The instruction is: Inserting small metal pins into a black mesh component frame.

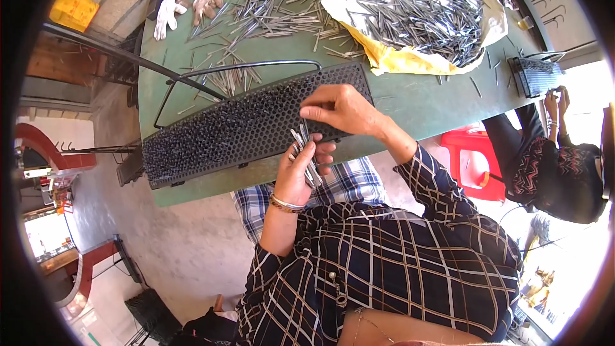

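Observation:
My left hand (299,170) is closed round a small bundle of thin metal rods (312,173), which stick out past its fingers at both ends. Just above it, my right hand (343,109) has thumb and fingertips pinched together over a long black perforated rack (282,116). Whatever that pinch holds is too small or hidden to make out. Short dark pieces crowd the holes in the rack's left part, while bare holes show toward its right end. A bent metal handle (256,64) runs along the rack's far side.
The rack lies on a green table (397,106). Beyond it are scattered metal rods (275,9) and a yellow-white sack (384,61) heaped with more. Work gloves (168,16) lie far left. A co-worker (551,166) sits right, by another rack (535,75) and a red stool (464,163).

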Demonstrator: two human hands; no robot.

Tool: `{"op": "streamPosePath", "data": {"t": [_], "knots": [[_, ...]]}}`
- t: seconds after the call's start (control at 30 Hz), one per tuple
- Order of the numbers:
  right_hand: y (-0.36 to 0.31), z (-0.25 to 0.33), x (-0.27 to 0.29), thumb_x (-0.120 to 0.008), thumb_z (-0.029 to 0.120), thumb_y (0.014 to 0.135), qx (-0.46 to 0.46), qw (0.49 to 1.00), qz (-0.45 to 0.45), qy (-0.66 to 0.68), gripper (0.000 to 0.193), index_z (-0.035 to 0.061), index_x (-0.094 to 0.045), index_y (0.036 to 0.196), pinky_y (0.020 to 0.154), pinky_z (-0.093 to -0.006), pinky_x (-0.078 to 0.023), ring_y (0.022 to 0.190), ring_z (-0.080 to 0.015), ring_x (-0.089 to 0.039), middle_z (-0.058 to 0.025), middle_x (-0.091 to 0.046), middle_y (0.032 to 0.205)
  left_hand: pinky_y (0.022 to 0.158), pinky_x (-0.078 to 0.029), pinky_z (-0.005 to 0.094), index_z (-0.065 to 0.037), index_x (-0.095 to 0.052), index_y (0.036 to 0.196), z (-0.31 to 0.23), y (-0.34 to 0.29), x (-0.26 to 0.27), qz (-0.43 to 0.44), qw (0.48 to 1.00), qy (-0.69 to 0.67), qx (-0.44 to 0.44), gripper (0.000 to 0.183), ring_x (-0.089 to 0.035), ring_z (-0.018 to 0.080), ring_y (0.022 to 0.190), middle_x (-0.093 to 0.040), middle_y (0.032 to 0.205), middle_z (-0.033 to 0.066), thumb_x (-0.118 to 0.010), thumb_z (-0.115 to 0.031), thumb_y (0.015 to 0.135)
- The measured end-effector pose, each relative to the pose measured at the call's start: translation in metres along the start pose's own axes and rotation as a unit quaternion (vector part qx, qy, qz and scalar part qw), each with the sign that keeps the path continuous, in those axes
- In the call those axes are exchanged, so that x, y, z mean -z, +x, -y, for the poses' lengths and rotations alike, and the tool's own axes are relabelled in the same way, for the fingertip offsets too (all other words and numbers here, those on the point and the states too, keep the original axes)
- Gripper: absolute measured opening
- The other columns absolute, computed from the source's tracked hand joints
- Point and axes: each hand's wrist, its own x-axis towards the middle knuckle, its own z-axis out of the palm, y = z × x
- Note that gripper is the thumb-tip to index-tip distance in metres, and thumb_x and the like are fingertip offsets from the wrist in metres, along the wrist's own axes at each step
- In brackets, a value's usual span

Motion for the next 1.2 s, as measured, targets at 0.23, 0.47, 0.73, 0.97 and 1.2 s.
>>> {"op": "streamPosePath", "data": {"t": [0.23, 0.47, 0.73, 0.97, 1.2], "knots": [[-0.008, 0.006, -0.004, -0.067, 0.019, 0.085, -0.141, 0.972, 0.092, 0.163, 0.021, -0.0009, -0.069, 0.093, 0.061, -0.0247, -0.047, 0.068, -0.0091, -0.059, -0.0054, -0.066, 0.077, 0.062, -0.052, 0.0273, -0.005, -0.052, 0.116, -0.001, -0.002, -0.004, 0.017, 1.0, 0.02, -0.012, 0.027, -0.063, 0.0155, 0.081, -0.065, 0.101, 0.0124, -0.05, -0.021, 0.095], [0.008, 0.003, -0.001, -0.069, 0.016, 0.083, -0.153, 0.975, -0.085, 0.139, 0.023, -0.0015, -0.066, 0.097, 0.059, -0.0209, -0.048, 0.067, -0.0061, -0.058, -0.0048, -0.068, 0.081, 0.061, -0.052, 0.0267, -0.003, -0.053, 0.115, 0.005, 0.002, 0.005, -0.004, 1.0, 0.021, -0.005, 0.027, -0.063, 0.0153, 0.081, -0.065, 0.1, 0.0125, -0.051, -0.021, 0.094], [0.031, -0.022, -0.021, -0.07, 0.015, 0.081, 0.012, 0.978, -0.202, -0.058, 0.023, 0.0043, -0.066, 0.101, 0.065, -0.0253, -0.052, 0.07, -0.0126, -0.064, -0.0094, -0.068, 0.085, 0.069, -0.054, 0.031, -0.001, -0.053, 0.114, 0.01, 0.0, 0.01, 0.023, 0.998, -0.003, 0.061, 0.025, -0.064, 0.0187, 0.088, -0.064, 0.103, 0.0157, -0.05, -0.016, 0.094], [0.028, -0.036, -0.022, -0.072, 0.015, 0.076, 0.18, 0.945, -0.176, -0.21, 0.019, 0.0057, -0.068, 0.092, 0.071, -0.0381, -0.048, 0.076, -0.0294, -0.059, -0.0079, -0.064, 0.088, 0.084, -0.053, 0.042, 0.0, -0.052, 0.114, 0.012, -0.001, 0.014, 0.055, 0.992, -0.076, 0.088, 0.025, -0.062, 0.0282, 0.101, -0.06, 0.112, 0.0205, -0.05, -0.014, 0.094], [0.012, -0.008, -0.019, -0.072, 0.017, 0.077, 0.121, 0.962, -0.209, -0.124, 0.017, 0.0032, -0.069, 0.087, 0.064, -0.0316, -0.049, 0.074, -0.0245, -0.062, -0.008, -0.064, 0.087, 0.084, -0.053, 0.043, -0.002, -0.049, 0.117, 0.005, -0.005, 0.011, 0.05, 0.992, -0.095, 0.067, 0.026, -0.061, 0.0288, 0.102, -0.059, 0.113, 0.0192, -0.05, -0.015, 0.094]]}}
